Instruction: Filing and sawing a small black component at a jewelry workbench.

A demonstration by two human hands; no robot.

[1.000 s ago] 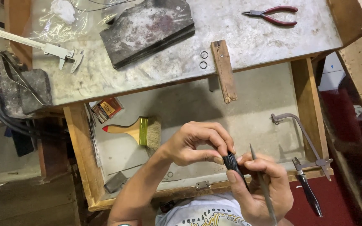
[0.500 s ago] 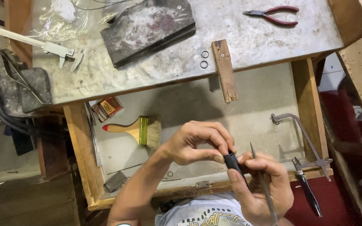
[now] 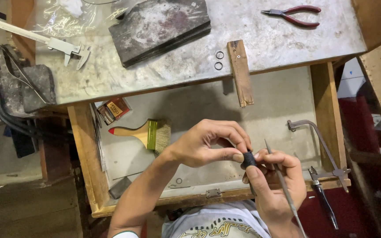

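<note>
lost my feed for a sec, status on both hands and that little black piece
Left hand pinching small black ridged piece at fingertips. Right hand gripping same piece, thin needle file held alongside. Both over open drawer; nothing in the way.

Bare forearms, pale printed shirt (image 3: 219, 222) below.

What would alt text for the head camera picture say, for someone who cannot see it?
Seen from above, a person's left hand and right hand pinch a small black ribbed piece over an open wooden drawer; the right hand also holds a thin metal file. A paintbrush and saw frame lie in the drawer, pliers on the bench above.
</note>
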